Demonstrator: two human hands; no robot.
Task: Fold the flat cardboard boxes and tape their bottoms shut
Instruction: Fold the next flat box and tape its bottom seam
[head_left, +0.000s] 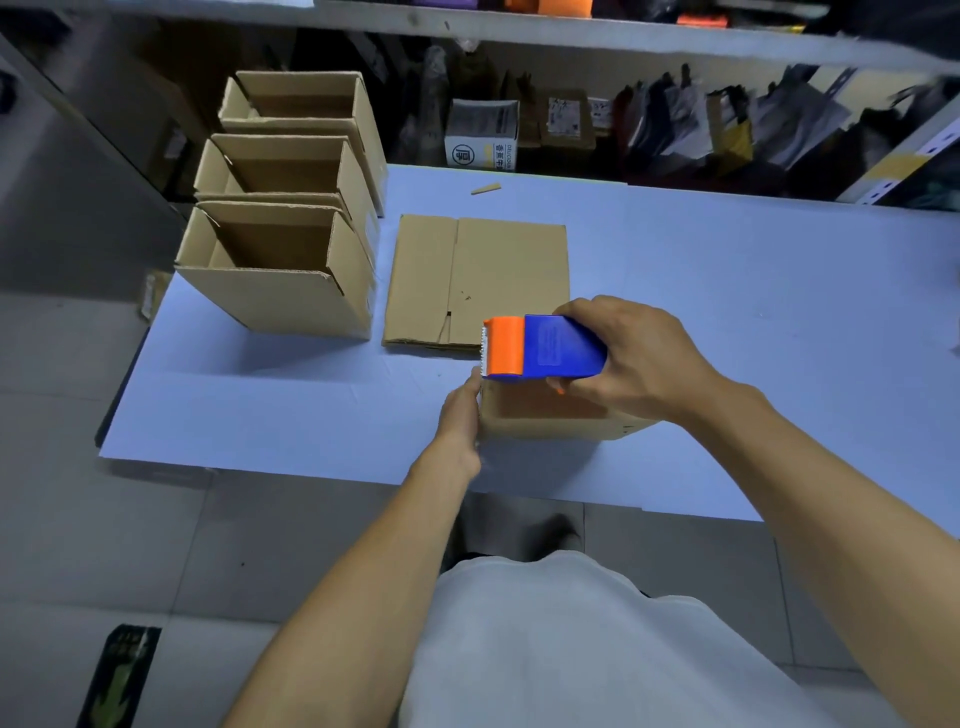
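Right hand (631, 358) grips a blue/orange tape dispenser (540, 347), fingers curled round its body, orange toothed end pointing to 9 o'clock. Dispenser sits over the top of a small cardboard box (545, 415) near the table's front edge, approx centre of view; contact w/ the box top can't be told. Left hand (460, 415) rests against the box's left side, fingers fairly straight, pressing the cardboard, fingertips up by the dispenser's toothed edge.

Flat unfolded cardboard (478, 280) lies on the blue table (727, 312) just beyond the box, at 12 o'clock from it, its near edge partly hidden by the dispenser. Three folded boxes (280, 265) stand open-top in a row at 10 o'clock, touching each other, running front to back along the table's left edge. Small cardboard scrap (485, 188) lies at the table's far side, 12 o'clock. Shelves (571, 31) w/ assorted packed goods run behind the table; details blurred. Grey tile floor (104, 519) below, person's pale shirt at bottom.
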